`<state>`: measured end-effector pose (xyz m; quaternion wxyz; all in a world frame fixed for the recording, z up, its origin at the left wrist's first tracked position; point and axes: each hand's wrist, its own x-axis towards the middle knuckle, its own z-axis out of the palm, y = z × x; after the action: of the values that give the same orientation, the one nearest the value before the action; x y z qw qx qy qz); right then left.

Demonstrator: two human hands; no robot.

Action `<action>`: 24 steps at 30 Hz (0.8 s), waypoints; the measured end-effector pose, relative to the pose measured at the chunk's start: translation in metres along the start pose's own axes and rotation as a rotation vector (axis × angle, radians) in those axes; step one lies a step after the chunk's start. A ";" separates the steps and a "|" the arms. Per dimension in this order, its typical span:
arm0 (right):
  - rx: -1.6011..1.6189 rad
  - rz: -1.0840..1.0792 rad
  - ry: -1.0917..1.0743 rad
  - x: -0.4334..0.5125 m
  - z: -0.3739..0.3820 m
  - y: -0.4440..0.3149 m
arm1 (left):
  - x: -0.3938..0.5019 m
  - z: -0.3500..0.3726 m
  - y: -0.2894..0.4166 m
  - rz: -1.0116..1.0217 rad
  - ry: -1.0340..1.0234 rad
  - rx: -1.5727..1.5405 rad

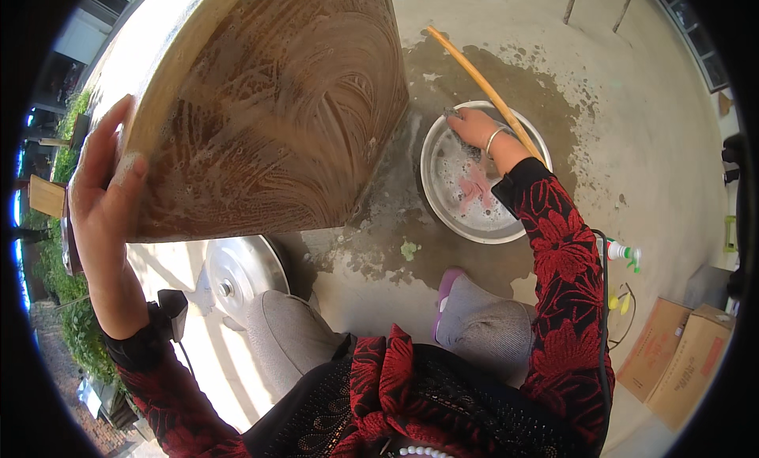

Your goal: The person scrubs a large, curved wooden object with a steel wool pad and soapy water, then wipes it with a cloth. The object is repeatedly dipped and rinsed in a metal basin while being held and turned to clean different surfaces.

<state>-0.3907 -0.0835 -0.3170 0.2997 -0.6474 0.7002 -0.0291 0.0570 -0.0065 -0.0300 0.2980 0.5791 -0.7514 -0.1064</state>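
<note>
My left hand (104, 182) grips the near left edge of a brown wooden panel (284, 120), its thumb over the edge. Soapy swirls and suds cover the panel's face. At the rim of a round metal basin (431, 203), my right hand (476, 129) is closed on a dark scouring pad (452, 112), partly hidden by the fingers. Sudsy water and a pink cloth (476, 185) lie in the basin. A wooden stick (474, 73) rests across the basin's rim beside my right wrist, its lower end hidden by the sleeve.
Wet concrete floor (385, 209) surrounds the basin. A round metal lid (246, 274) lies below the panel, near my left knee. At the right are a spray bottle (619, 250) and cardboard boxes (682, 363). Metal legs (571, 4) stand at the top; green plants grow at the left.
</note>
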 end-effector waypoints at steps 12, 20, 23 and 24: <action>-0.361 -0.088 -0.222 -0.049 0.121 0.095 | 0.009 -0.020 -0.027 -0.056 -0.055 0.091; 0.403 0.108 -0.030 -0.016 0.103 0.126 | 0.011 -0.025 -0.025 -0.026 -0.088 0.122; 0.857 0.110 0.059 -0.029 0.083 0.128 | 0.013 -0.025 -0.021 -0.059 -0.133 0.032; 1.034 0.117 0.076 -0.033 0.079 0.127 | 0.011 -0.025 -0.018 -0.081 -0.126 0.019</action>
<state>-0.4681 -0.0051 -0.4231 0.5558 -0.3730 0.6398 -0.3777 0.0842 -0.0174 -0.0153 0.2400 0.6039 -0.7456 -0.1477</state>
